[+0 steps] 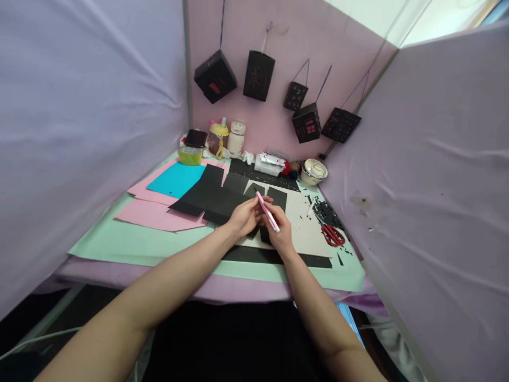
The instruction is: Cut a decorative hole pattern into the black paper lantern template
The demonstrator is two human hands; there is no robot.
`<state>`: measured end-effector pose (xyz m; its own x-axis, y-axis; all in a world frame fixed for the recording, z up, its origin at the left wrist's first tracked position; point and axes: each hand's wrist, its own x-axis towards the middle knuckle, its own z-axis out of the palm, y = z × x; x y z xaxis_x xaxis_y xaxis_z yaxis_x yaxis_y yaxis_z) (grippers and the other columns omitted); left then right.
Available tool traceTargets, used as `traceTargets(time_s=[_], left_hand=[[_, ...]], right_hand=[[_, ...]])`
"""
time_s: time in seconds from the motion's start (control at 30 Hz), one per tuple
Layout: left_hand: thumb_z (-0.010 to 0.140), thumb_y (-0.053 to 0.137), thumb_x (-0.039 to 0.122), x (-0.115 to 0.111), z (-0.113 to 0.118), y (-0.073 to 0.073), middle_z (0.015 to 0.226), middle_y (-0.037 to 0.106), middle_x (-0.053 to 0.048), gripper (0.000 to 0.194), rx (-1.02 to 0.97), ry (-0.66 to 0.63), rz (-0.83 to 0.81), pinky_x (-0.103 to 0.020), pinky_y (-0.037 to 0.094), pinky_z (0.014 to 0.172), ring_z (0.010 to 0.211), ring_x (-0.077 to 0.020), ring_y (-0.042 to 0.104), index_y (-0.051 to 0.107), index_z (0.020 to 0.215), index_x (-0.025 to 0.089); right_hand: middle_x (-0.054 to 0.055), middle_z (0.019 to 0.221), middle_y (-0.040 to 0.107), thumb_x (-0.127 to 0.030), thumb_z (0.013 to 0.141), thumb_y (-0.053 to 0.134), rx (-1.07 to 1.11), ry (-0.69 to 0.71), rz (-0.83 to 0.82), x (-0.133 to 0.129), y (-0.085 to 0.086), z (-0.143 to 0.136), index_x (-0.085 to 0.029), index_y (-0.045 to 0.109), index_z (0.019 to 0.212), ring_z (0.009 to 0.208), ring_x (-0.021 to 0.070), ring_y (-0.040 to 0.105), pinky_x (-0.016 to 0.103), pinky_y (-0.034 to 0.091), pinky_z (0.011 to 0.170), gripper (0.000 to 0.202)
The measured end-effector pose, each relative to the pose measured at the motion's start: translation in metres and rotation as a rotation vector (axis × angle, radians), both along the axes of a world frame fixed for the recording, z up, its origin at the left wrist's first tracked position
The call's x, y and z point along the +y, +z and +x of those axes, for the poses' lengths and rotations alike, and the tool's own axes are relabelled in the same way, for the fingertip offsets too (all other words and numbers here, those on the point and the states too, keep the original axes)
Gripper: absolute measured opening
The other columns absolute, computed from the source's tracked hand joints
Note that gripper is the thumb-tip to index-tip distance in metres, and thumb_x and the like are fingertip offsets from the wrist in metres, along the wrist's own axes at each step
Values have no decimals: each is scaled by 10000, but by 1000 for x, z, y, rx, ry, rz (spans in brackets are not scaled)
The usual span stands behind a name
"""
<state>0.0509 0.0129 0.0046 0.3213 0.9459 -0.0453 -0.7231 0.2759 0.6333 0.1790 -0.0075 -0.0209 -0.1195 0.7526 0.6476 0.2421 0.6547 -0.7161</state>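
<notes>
A pink and white pen-like tool [268,211] with a dark tip rests in my right hand [281,228], its fingers closed round it, the tip pointing away and up. Beside it my left hand [245,216] is curled at the edge of a large cut sheet of black paper [210,196]; its fingertips are near the tool, and what it grips is too small to make out. Smaller black pieces [277,198] lie just beyond the hands on a pale board [302,223]. Below the hands runs a black strip [314,261].
Pink sheets [159,215] and a blue sheet [175,180] lie left. Red scissors [333,236] and black scraps [328,212] are right. Jars [236,140], a clear box [268,165] and a bowl [314,172] stand behind. Black paper boxes [258,76] hang above.
</notes>
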Motion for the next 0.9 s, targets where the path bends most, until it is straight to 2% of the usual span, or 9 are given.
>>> traceTargets(time_s=[0.1,0.2,0.27,0.33,0.4,0.5,0.6,0.73,0.9], left_hand=[[996,371,373,-1,-2,4,914,702,-130,417,-57,-107,-67,-241,454,556,669,-144,621,669,889,102],[993,373,327,-3,0,4,887,710,-125,376,4,-67,-79,-230,413,480,594,-136,609,639,836,112],[991,369,310,-3,1,3,856,714,-122,363,61,-22,-66,-234,403,456,555,-138,597,620,810,120],[987,371,294,-3,2,1,858,718,-128,356,98,10,-15,-247,450,506,616,-155,626,620,805,118],[979,384,280,-3,2,0,885,720,-135,347,133,24,58,-250,472,550,682,-162,640,629,801,111],[967,408,342,-3,3,-5,862,713,-112,362,256,-12,156,-244,420,478,540,-118,553,647,819,114],[936,478,410,-5,5,-9,804,692,-66,349,449,-17,297,-255,447,553,549,-110,534,674,866,130],[906,526,461,-6,6,-12,924,696,-72,370,581,29,470,-300,445,872,895,-184,609,701,921,135],[907,495,514,-8,6,-11,950,688,-74,447,579,-34,500,-338,412,928,947,-210,595,703,977,125]], right_hand=[[71,1143,659,-260,866,573,-101,15,14,-1,-3,7,-273,648,1177,1053,225,616,396,493,929,321],[75,1235,633,-268,839,596,-18,78,-125,-4,-3,6,-272,622,1188,1065,223,618,379,521,887,350],[70,1216,645,-299,820,618,182,153,-322,-6,0,4,-278,583,1183,994,210,648,352,554,795,365],[57,1030,703,-346,813,612,388,246,-580,-7,6,3,-256,574,1109,841,185,674,309,561,683,311],[49,821,704,-380,812,571,482,351,-832,-6,13,6,-207,590,1017,694,157,654,259,537,594,269],[65,800,696,-372,777,525,525,466,-1025,-5,22,13,-175,594,973,655,150,631,234,503,532,286],[45,724,657,-371,756,500,498,473,-1068,-6,26,16,-179,567,881,549,127,565,210,431,446,238],[-59,516,486,-304,755,499,446,341,-997,-12,25,11,-210,499,824,356,59,295,154,198,335,116],[-63,489,456,-279,706,499,409,247,-952,-16,24,5,-200,489,760,342,44,229,155,137,319,96]])
